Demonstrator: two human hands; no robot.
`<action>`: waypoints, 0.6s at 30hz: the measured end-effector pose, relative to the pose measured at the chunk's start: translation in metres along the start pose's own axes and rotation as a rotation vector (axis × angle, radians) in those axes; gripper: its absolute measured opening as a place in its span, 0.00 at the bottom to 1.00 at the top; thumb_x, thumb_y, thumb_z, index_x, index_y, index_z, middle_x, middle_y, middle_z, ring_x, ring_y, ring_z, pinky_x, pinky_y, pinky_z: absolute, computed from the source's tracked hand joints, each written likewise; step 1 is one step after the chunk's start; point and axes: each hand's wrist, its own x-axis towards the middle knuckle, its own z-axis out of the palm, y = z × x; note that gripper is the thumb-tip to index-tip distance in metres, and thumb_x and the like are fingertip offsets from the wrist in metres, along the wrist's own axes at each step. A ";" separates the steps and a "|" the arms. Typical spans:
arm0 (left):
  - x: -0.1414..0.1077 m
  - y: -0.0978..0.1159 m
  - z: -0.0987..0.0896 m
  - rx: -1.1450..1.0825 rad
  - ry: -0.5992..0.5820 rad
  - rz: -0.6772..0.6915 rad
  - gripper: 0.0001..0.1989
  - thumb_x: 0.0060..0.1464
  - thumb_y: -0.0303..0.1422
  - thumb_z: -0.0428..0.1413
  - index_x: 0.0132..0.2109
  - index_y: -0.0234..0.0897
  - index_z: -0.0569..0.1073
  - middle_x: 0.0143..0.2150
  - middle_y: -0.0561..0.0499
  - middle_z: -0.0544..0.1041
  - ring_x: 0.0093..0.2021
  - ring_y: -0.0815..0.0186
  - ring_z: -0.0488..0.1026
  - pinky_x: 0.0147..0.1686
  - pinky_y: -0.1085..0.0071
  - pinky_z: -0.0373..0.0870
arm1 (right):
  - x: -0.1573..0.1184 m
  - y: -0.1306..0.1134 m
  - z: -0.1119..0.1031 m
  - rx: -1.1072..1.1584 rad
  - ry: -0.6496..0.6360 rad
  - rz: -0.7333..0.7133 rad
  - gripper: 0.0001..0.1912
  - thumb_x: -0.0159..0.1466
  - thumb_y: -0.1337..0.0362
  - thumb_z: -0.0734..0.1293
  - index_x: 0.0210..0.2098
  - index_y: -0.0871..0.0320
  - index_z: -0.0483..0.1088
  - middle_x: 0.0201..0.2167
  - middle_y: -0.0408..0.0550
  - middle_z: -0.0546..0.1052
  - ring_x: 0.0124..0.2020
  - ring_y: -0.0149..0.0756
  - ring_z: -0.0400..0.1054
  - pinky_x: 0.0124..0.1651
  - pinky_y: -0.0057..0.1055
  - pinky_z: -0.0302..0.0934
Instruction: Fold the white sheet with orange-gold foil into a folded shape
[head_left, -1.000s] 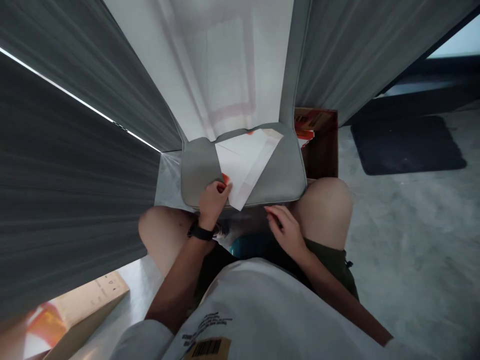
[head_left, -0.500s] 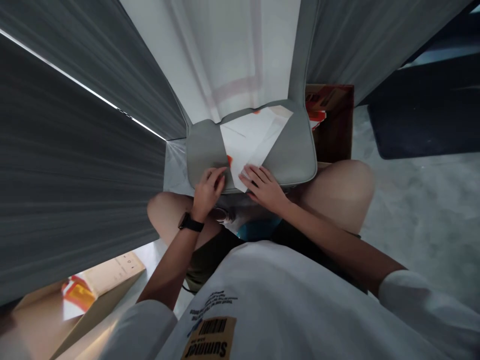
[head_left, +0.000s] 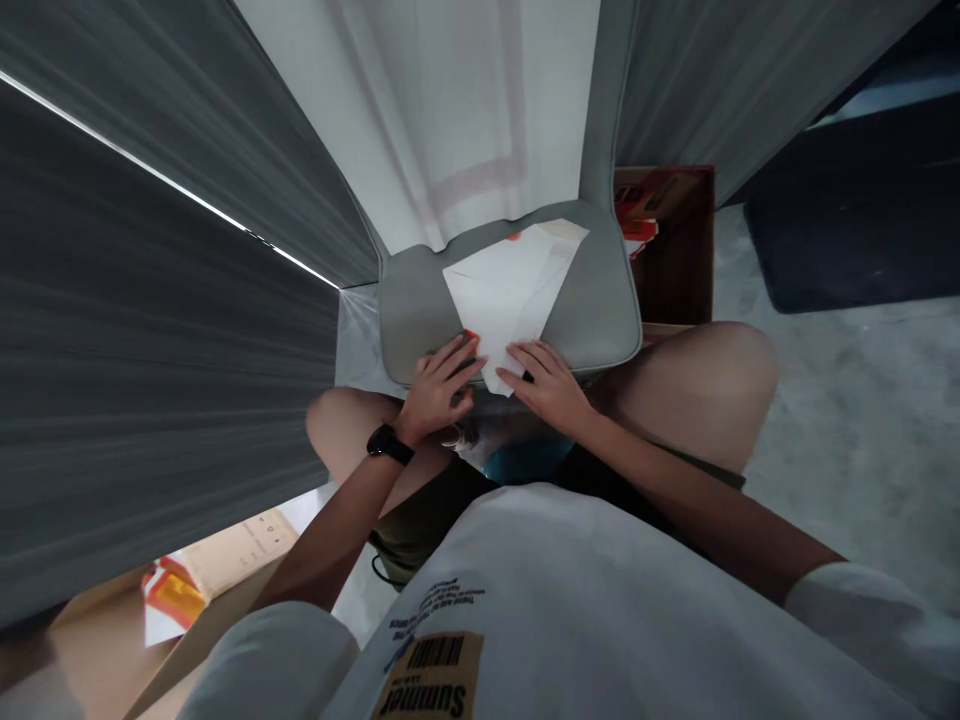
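A folded sheet of white paper with small orange patches at its edges lies on the grey chair seat. It is kite-shaped, and its narrow end points toward me. My left hand, with a black watch at the wrist, rests its outstretched fingertips on the paper's lower left edge by an orange corner. On the lower right edge lie the fingers of my right hand, spread out and nearly flat. The narrow tip shows between both hands. What is under the fingertips is hidden.
White cloth hangs over the chair back. Grey curtains close off the left. Right of the chair stands a box with red-and-white packets. Another open cardboard box holds orange-and-white packets at lower left. A dark mat lies right.
My left hand has moved right and now touches the paper's lower left edge. My right hand has slid slightly right and toward me. The view has shifted slightly.
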 end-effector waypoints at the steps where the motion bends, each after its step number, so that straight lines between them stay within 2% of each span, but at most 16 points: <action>1: 0.000 0.001 0.001 -0.014 -0.011 -0.001 0.25 0.66 0.32 0.55 0.69 0.44 0.72 0.73 0.41 0.68 0.76 0.47 0.60 0.63 0.50 0.62 | -0.005 0.001 -0.004 0.008 0.007 0.011 0.20 0.71 0.71 0.67 0.58 0.47 0.78 0.69 0.51 0.70 0.73 0.48 0.59 0.76 0.60 0.53; 3: 0.002 0.006 0.003 -0.050 -0.025 -0.008 0.22 0.68 0.37 0.57 0.67 0.45 0.74 0.70 0.41 0.73 0.75 0.46 0.61 0.64 0.49 0.62 | -0.018 0.002 -0.011 0.006 0.043 0.052 0.18 0.69 0.70 0.69 0.56 0.47 0.79 0.72 0.51 0.67 0.74 0.52 0.56 0.76 0.61 0.53; 6: 0.014 0.015 0.010 -0.119 -0.003 0.007 0.21 0.68 0.40 0.60 0.65 0.47 0.76 0.69 0.41 0.74 0.74 0.46 0.62 0.66 0.47 0.60 | -0.039 0.004 -0.019 0.003 0.155 0.163 0.16 0.70 0.68 0.69 0.54 0.48 0.81 0.73 0.51 0.64 0.75 0.55 0.54 0.74 0.63 0.55; 11: 0.046 0.028 0.026 -0.242 -0.058 0.161 0.21 0.68 0.42 0.61 0.64 0.48 0.77 0.67 0.44 0.76 0.72 0.49 0.65 0.70 0.46 0.58 | -0.062 0.012 -0.026 0.091 0.272 0.316 0.14 0.72 0.65 0.66 0.52 0.48 0.82 0.59 0.53 0.77 0.62 0.50 0.68 0.66 0.57 0.65; 14: 0.054 0.034 0.033 -0.255 -0.028 0.168 0.16 0.68 0.40 0.61 0.61 0.48 0.79 0.65 0.44 0.78 0.70 0.51 0.69 0.70 0.44 0.58 | -0.063 0.019 -0.032 0.129 0.296 0.295 0.15 0.73 0.65 0.64 0.52 0.50 0.82 0.53 0.55 0.81 0.56 0.48 0.73 0.61 0.55 0.70; 18: 0.049 0.040 0.046 -0.216 0.121 0.138 0.14 0.70 0.33 0.57 0.58 0.48 0.81 0.61 0.46 0.81 0.67 0.54 0.73 0.69 0.44 0.64 | -0.057 0.026 -0.037 0.113 0.309 0.224 0.13 0.71 0.66 0.67 0.48 0.49 0.83 0.47 0.53 0.83 0.50 0.47 0.76 0.54 0.52 0.74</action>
